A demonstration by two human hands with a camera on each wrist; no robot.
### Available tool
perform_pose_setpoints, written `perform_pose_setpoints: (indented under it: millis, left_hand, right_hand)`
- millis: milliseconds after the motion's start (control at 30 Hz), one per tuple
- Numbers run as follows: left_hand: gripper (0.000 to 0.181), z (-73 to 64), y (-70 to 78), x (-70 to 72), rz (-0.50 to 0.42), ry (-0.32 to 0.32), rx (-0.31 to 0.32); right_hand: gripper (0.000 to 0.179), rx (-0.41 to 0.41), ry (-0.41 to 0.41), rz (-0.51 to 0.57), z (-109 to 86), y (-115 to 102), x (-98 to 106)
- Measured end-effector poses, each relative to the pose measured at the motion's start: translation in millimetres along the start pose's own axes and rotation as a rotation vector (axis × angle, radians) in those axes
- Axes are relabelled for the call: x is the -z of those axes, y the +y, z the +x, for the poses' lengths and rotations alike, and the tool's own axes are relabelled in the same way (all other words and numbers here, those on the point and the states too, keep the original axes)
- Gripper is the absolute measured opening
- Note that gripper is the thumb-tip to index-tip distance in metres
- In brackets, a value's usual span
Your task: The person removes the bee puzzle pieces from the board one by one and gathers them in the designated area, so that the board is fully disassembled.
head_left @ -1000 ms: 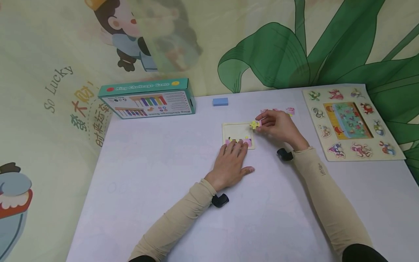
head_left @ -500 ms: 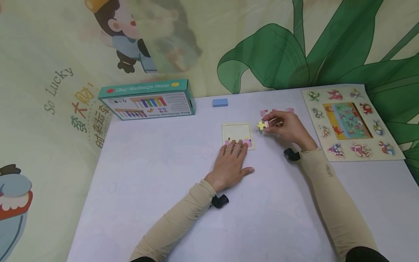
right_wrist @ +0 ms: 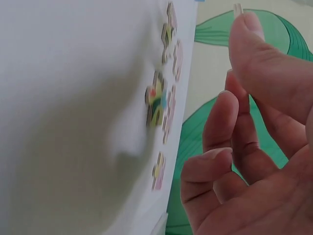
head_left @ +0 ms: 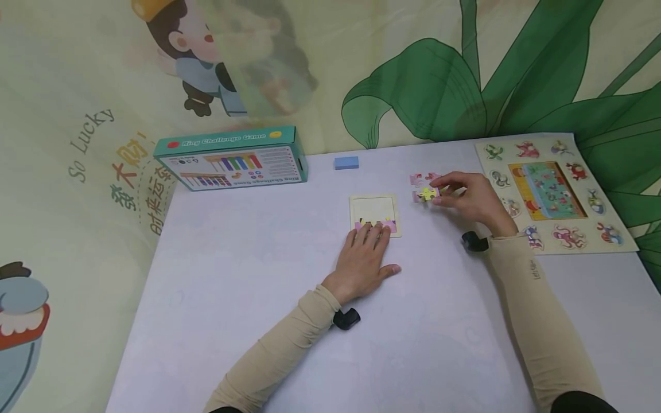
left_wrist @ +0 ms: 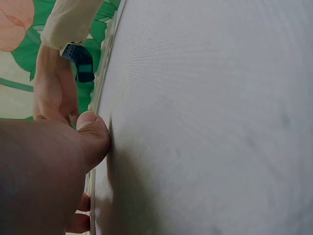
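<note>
My left hand (head_left: 361,261) lies with its fingers stretched forward, fingertips on the near edge of a small square puzzle tray (head_left: 374,198). Pink and yellow puzzle pieces (head_left: 391,223) fill the tray's near row, partly covered by those fingers. My right hand (head_left: 470,198) pinches a yellow puzzle piece (head_left: 427,194) between thumb and forefinger, off to the right of the tray. In the right wrist view only a sliver of this piece (right_wrist: 238,10) shows at the thumb tip. Loose pink puzzle pieces (head_left: 416,179) lie below and behind that hand, some hidden by it.
A large animal puzzle board (head_left: 547,235) lies at the right. At the back left stands a teal and white game box (head_left: 232,158). A blue block (head_left: 346,163) sits near the table's back edge. Patterned cloth (head_left: 320,69) hangs behind the white table (head_left: 248,258).
My right hand has moved right, away from the tray, carrying the yellow puzzle piece over toward the loose pieces. The left hand has stayed in place.
</note>
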State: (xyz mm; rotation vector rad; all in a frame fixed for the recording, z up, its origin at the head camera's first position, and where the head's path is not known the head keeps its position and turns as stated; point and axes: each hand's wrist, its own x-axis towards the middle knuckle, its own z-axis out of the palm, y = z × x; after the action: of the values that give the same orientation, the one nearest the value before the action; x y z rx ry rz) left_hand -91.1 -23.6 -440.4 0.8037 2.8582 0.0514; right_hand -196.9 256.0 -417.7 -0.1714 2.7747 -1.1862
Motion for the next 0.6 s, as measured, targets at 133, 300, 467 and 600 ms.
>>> perform_pose_setpoints:
  millis: [133,300,467,600]
  left_hand:
    - [0.084,0.2,-0.3,-1.4,0.013,0.020,-0.010]
    - [0.083,-0.1,-0.3,-1.9,0.018,0.033,-0.016]
    - [0.083,-0.1,-0.8,-2.5,0.022,0.039,-0.016]
    - [0.083,0.6,-1.2,-3.0,0.030,0.041,-0.018]
  right_hand:
    - [0.036,-0.024,0.006,-0.003,0.0,4.0,5.2]
    - [0.037,-0.052,0.009,0.006,0.9,7.2,9.4]
    - [0.035,-0.042,0.017,-0.001,0.0,11.7,12.8]
    - [0.034,-0.024,0.036,-0.027,-0.5,16.4,15.8]
